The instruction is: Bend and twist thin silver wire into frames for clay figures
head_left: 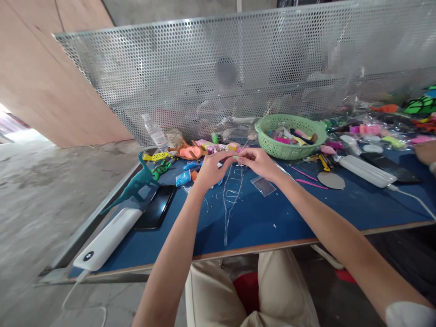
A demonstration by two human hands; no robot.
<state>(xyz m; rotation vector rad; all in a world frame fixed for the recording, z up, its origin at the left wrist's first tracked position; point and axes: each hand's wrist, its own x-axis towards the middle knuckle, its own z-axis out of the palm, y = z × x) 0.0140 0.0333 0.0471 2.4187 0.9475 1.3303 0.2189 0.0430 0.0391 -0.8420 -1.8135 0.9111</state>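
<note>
Over the middle of the blue table, my left hand and my right hand meet fingertip to fingertip. Both are closed in a pinch around a small light-green piece, mostly covered by the fingers, so its kind cannot be made out. Below them on the table lie clear strands in a long ladder-like shape. A small clear plastic bag rests by my right wrist. Left of my left hand are blue packets and an orange clay-like figure.
A green basket with colourful pieces stands behind my right hand. At left are a teal dinosaur, a phone and a white power bank. Pink tools lie right. A perforated metal panel borders the back. Another person's hand shows far right.
</note>
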